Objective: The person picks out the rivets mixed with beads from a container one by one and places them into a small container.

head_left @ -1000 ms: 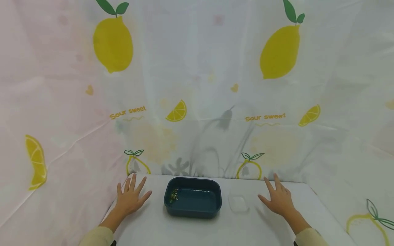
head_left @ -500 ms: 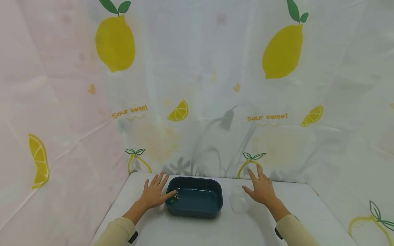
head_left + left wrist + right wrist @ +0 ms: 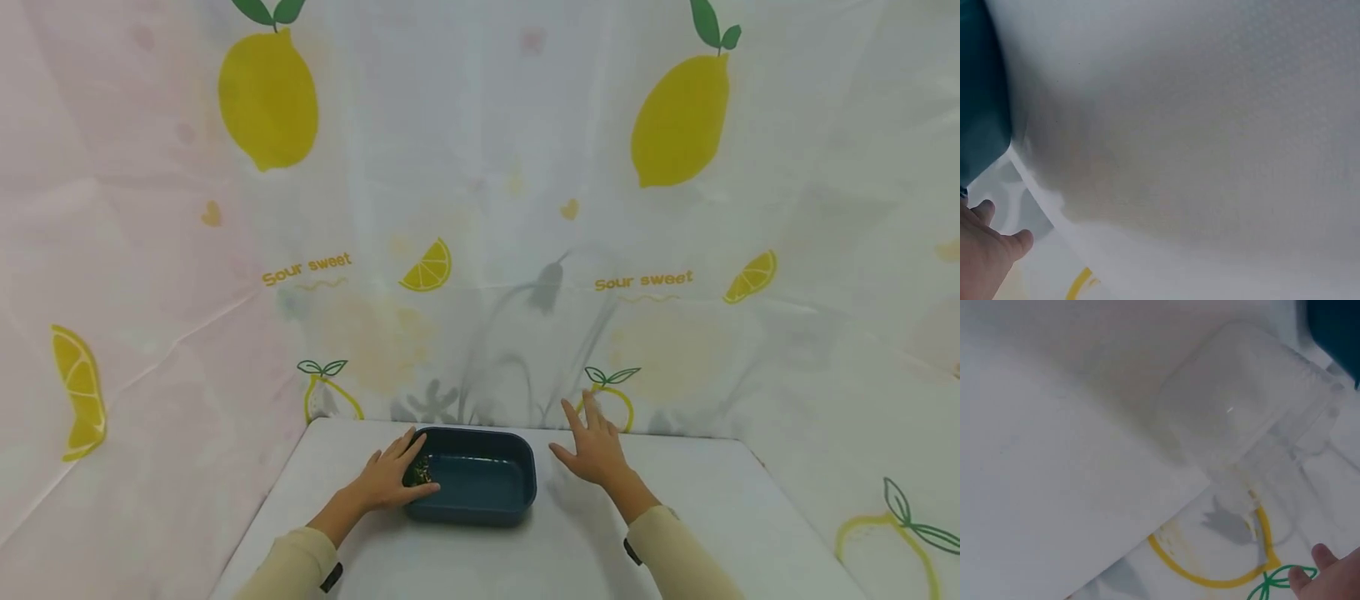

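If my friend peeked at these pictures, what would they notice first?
Probably the two big yellow lemons, printed high up on the pale backdrop, one left and one right. Next, maybe the dark blue dish on the white table. The right wrist view also shows a see-through container near that dish.

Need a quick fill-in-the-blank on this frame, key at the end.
1. In the head view, the left hand is at the ____ end of the dark blue dish.
2. Of the two wrist views, only the ____ one shows the clear container.
3. The right hand, its fingers spread, holds ____.
4. The backdrop lettering reads "Sour ____".

Missing words: left; right; nothing; sweet.
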Demonstrator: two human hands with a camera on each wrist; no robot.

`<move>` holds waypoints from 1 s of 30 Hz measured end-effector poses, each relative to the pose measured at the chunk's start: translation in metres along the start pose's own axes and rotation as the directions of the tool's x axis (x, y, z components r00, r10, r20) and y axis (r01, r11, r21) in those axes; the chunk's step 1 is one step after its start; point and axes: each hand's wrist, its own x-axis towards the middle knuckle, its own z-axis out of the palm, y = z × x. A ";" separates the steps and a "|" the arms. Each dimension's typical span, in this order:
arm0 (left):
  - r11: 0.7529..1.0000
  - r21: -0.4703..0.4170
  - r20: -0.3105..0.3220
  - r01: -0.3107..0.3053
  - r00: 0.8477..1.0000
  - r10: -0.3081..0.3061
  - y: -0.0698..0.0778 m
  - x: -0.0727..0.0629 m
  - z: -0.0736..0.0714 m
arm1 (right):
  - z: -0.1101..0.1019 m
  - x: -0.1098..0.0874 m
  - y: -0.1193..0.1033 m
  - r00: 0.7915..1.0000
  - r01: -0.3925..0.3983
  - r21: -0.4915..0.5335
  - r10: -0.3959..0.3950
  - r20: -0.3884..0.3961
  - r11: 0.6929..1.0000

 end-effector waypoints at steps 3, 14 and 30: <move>1.000 0.027 0.004 0.008 1.000 -0.008 0.000 0.001 -0.005 | 0.005 0.009 -0.010 0.999 -0.005 0.007 0.005 0.050 1.000; 0.997 0.077 -0.010 -0.006 1.000 0.007 -0.003 0.001 0.002 | 0.030 0.018 -0.047 0.997 0.073 0.050 -0.075 0.036 0.996; 0.988 0.157 -0.046 0.006 0.999 0.002 -0.001 0.000 0.007 | 0.040 0.017 -0.077 0.991 0.100 0.105 -0.108 0.076 0.989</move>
